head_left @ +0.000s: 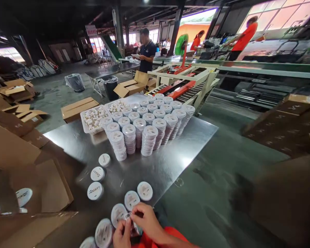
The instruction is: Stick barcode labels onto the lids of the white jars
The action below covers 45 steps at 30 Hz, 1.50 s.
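- Two bare hands low in the head view, close together at the near edge of the work surface; red sleeve on the person's right arm
- right hand: clenched in a pinch, thumb and fingers on a small shiny strip, maybe a clear seal or label, too small to tell
- left hand: curled up just beside the strip; cannot tell if it grips anything, fingers partly hidden
- round white tins: lying flat in a loose arc around the hands, the strip just above them
- printed single lids: short line further along the steel-topped table
- tall tin stacks: packed rows at the far side of the table, white plastic basket of small packets behind them
- cardboard carton: open, left of the table
- judgement: step in hand looks like handling the strip on a single tin, one at a time
- next move seems to call for a steady pinch and careful placing on a tin
- farther off, co-worker in a dark polo stands past the carton sealer
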### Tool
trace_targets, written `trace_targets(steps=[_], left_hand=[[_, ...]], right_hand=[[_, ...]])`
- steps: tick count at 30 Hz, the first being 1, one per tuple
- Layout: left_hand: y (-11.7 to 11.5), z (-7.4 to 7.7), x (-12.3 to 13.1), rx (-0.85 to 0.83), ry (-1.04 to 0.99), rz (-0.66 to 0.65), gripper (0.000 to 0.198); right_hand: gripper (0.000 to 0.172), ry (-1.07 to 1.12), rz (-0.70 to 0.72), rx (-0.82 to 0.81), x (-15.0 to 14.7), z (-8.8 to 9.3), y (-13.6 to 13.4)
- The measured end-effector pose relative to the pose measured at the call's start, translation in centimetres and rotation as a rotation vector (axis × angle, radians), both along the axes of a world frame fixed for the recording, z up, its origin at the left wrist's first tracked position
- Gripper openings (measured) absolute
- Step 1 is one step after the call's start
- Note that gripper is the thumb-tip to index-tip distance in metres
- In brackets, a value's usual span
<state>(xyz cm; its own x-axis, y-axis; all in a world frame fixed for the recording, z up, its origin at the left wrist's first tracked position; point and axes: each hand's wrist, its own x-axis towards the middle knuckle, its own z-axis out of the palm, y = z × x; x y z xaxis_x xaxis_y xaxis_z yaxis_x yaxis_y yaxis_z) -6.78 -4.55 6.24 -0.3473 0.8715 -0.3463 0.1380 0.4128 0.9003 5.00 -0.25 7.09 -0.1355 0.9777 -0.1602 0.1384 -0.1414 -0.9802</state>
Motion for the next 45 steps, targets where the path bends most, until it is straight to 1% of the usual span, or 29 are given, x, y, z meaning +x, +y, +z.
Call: trace_targets(steps=[2,4,6,7,9,11,12,14,17,19,21,23,25,29,33,36,42,45], left_hand=[[0.0,0.7,0.3,0.018,0.023,0.047,0.068],[0.0,1.5,0.4,0.003,0.077,0.012,0.067],[0.1,1.9,0.4,-0.017,0.100,-0.027,0.066],[0.1,1.8,0.4,-0.024,0.102,-0.037,0.065],[0.0,1.2,0.4,-0.033,0.125,-0.079,0.060],[0.0,0.2,0.4,-0.024,0.182,-0.148,0.051],[0.1,-0.4,0.6,-0.008,0.219,-0.200,0.046],[0.6,-1.7,1.1,0.036,0.299,-0.330,0.037],[1.8,-3.2,2.5,0.060,0.441,-0.567,0.028],[2.7,-3.9,3.7,0.041,0.564,-0.703,0.025],[3.5,-4.5,4.8,0.041,0.695,-0.816,0.023],[4.1,-4.9,5.7,0.074,0.814,-0.901,0.019],[4.4,-5.3,6.3,0.107,0.909,-0.961,0.015],[4.6,-5.7,6.9,0.079,1.007,-1.025,0.014],[4.6,-5.5,7.2,0.018,1.024,-1.041,0.019],[4.7,-5.3,7.3,-0.021,1.014,-1.047,0.021],[4.8,-4.9,7.3,-0.047,0.979,-1.055,0.021],[4.9,-4.9,7.2,-0.052,0.965,-1.072,0.023]], right_hand=[[0.011,0.011,-0.003,0.031,0.3,0.6,-0.1],[0.014,0.028,-0.020,0.048,0.9,0.8,0.2],[0.018,0.074,-0.051,0.028,2.2,0.4,1.0],[0.021,0.082,-0.098,0.005,3.2,-0.2,1.7],[0.025,0.053,-0.200,-0.029,5.6,-2.1,3.1],[0.028,-0.018,-0.278,-0.050,8.3,-4.6,4.6],[0.029,-0.062,-0.279,-0.067,9.5,-5.9,5.3],[0.030,-0.131,-0.238,-0.100,11.2,-8.4,6.4],[0.026,-0.190,-0.144,-0.121,11.9,-11.2,7.0],[0.023,-0.211,-0.080,-0.119,11.4,-12.3,7.0],[0.019,-0.223,-0.036,-0.113,10.7,-13.0,6.8],[0.017,-0.245,-0.020,-0.094,10.1,-13.4,6.7],[0.016,-0.282,-0.012,-0.079,9.8,-13.6,6.9],[0.014,-0.346,0.034,-0.103,9.8,-13.6,7.4],[0.012,-0.375,0.078,-0.126,9.7,-13.4,7.9],[0.012,-0.398,0.080,-0.139,9.5,-13.4,8.0],[0.012,-0.415,0.080,-0.148,9.3,-13.2,8.0],[0.012,-0.436,0.070,-0.116,9.1,-13.0,7.8]])
